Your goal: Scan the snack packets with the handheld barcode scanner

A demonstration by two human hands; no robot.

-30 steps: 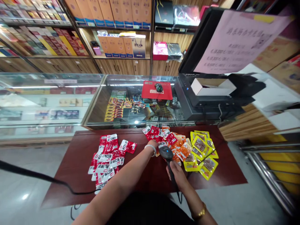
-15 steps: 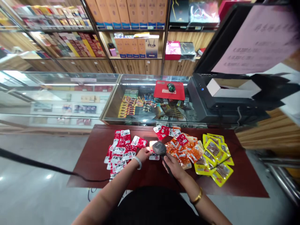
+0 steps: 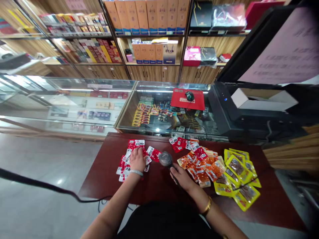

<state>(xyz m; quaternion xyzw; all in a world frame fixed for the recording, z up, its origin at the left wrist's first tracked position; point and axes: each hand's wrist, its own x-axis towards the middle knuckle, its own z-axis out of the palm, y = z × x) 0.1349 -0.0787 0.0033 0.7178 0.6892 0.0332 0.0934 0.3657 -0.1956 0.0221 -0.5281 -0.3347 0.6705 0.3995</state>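
Note:
My left hand rests over a heap of red-and-white snack packets on the left of the table. Its fingers stretch forward onto the packets, with their tips partly hidden, and no packet shows in its grip. My right hand is wrapped around the handle of a dark barcode scanner, whose head points away over the table's middle. Just left of the scanner head lies a single red packet. Right of the scanner, orange packets form another heap, topped by a red packet.
Yellow packets lie at the right of the dark red table. Behind stands a glass display counter with a red mat and mouse. A dark checkout machine bounds the right; a black cable crosses the left.
My left hand has moved left from beside the scanner to the red heap, and the packet it held is gone from its fingers. The scanner stays in my right hand; the view has shifted slightly.

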